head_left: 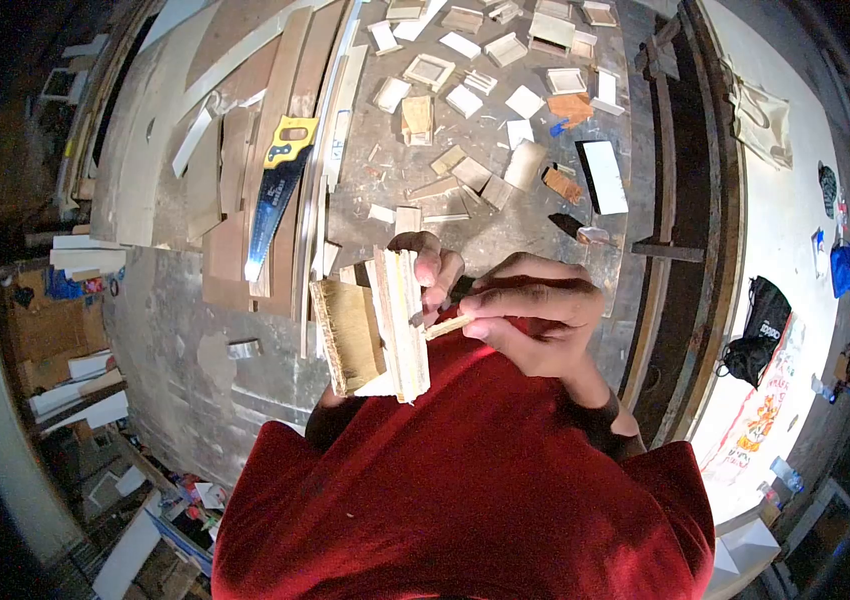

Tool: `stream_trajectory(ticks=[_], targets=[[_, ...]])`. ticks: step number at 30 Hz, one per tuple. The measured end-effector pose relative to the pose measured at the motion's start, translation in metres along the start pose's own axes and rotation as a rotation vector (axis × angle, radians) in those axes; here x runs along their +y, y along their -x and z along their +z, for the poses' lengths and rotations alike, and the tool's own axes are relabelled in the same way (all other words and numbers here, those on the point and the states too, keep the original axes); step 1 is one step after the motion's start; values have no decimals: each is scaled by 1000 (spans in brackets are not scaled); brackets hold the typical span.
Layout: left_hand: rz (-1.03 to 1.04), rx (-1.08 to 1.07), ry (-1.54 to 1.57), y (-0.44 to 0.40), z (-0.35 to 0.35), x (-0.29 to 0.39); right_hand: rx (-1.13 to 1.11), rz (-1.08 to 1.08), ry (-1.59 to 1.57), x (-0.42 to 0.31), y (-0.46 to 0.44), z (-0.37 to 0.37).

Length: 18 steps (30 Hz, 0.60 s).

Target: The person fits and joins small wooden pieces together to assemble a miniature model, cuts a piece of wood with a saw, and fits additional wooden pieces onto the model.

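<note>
A small wooden box-like piece (353, 335) with layered plywood edges is held up in front of the red shirt. My left hand (429, 265) is closed round its upper right side, and part of that hand is hidden behind the wood. Just to the right, my right hand (535, 310) pinches a thin wooden strip (448, 326) between thumb and fingers. The strip's left end reaches the right side of the wooden piece; whether it touches cannot be made out.
Small wooden frames (431, 71) and offcuts lie across the worktable (185, 340). A yellow-handled saw (275, 190) rests on boards at the left. To the right are a white panel (602, 177), a dark gap beside the table and a black bag (760, 330).
</note>
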<state>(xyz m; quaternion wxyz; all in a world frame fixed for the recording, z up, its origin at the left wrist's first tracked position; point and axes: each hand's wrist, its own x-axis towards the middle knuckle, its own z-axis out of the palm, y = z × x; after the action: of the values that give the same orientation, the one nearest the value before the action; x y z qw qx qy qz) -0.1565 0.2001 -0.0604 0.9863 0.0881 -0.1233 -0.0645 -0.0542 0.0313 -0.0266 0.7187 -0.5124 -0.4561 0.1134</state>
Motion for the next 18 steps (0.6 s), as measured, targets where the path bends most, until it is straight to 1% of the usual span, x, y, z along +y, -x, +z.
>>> stream_trajectory(ticks=[3, 6, 8, 11, 18], targets=[[1, -2, 6, 0, 0, -1, -1, 0, 24, -1, -2, 1], [2, -1, 6, 0, -1, 1, -53, 6, 17, 0, -2, 2], [7, -1, 6, -1, 0, 2, -65, -30, 2, 4, 0, 4], [7, -4, 10, 0, 1, 3, -69, -11, 19, 1, -1, 4], [6, -9, 16, 1, 2, 6, -9, 35, -8, 1, -2, 11]])
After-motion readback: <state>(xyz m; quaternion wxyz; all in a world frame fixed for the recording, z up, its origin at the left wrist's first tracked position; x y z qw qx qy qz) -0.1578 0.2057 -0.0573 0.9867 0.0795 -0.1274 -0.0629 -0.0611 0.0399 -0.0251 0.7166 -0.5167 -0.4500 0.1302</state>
